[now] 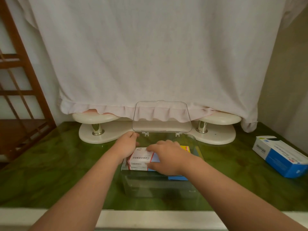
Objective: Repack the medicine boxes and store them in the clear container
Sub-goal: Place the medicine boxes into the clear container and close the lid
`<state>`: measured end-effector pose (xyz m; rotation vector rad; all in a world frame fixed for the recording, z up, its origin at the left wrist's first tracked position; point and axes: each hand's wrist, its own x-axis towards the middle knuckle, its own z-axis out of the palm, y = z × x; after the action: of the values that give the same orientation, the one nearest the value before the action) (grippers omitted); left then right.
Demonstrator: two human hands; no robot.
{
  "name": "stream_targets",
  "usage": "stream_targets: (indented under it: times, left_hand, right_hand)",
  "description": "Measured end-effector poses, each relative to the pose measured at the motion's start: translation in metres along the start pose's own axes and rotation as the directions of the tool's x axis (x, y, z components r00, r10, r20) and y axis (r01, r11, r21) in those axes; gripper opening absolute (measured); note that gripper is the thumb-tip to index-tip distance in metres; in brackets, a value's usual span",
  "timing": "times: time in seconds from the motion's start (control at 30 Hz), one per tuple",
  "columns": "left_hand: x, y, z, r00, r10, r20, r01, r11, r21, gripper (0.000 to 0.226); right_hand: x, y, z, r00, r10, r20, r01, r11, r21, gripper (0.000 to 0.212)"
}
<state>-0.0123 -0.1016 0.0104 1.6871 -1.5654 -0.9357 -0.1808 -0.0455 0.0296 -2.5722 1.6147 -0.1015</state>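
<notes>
A clear container [158, 187] stands on the green table with its clear lid [161, 115] hinged up at the back. Inside it lie a white box with red stripes [141, 158], a blue box [177, 177] beneath, and a yellow box [185, 148] further back. My right hand [168, 157] lies over the white box, fingers on top and thumb at its near side. At the container's left back corner my left hand [126, 145] has its fingers curled; what they touch is hidden.
A larger blue and white box [281, 157] lies open-ended on the table at the right. A cream stand [100, 135] with metal posts sits behind the container under a hanging pale cloth [150, 55]. A wooden frame [21, 90] stands at the left.
</notes>
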Motion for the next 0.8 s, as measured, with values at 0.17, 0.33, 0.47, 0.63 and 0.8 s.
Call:
stream_targets:
  times: [0.17,0.33,0.47,0.63,0.8]
  left_hand:
    - [0.000,0.000,-0.001,1.000,0.014,-0.005,-0.014,1.000,-0.003,0.039]
    - [0.002,0.000,-0.002,1.000,0.011,-0.002,-0.011,1.000,-0.006,0.038]
    - [0.001,0.001,-0.002,1.000,-0.004,0.001,0.004,1.000,-0.029,0.038]
    - [-0.001,0.003,-0.002,1.000,-0.014,-0.004,0.014,0.999,-0.041,0.039]
    - [-0.006,0.008,-0.002,0.999,0.033,-0.019,-0.032,0.998,0.045,0.039]
  right_hand:
    - [0.012,-0.001,0.006,1.000,0.000,0.030,-0.002,0.999,0.052,0.059]
    - [0.015,-0.002,0.006,0.999,-0.022,0.026,0.022,1.000,0.015,0.053]
    - [0.017,-0.004,0.008,1.000,-0.008,-0.008,0.008,1.000,-0.016,0.046]
    - [0.017,-0.005,0.013,0.998,0.057,-0.025,-0.058,0.997,-0.040,0.054]
    - [0.017,-0.003,0.007,0.997,0.060,-0.042,-0.057,0.996,0.075,0.057]
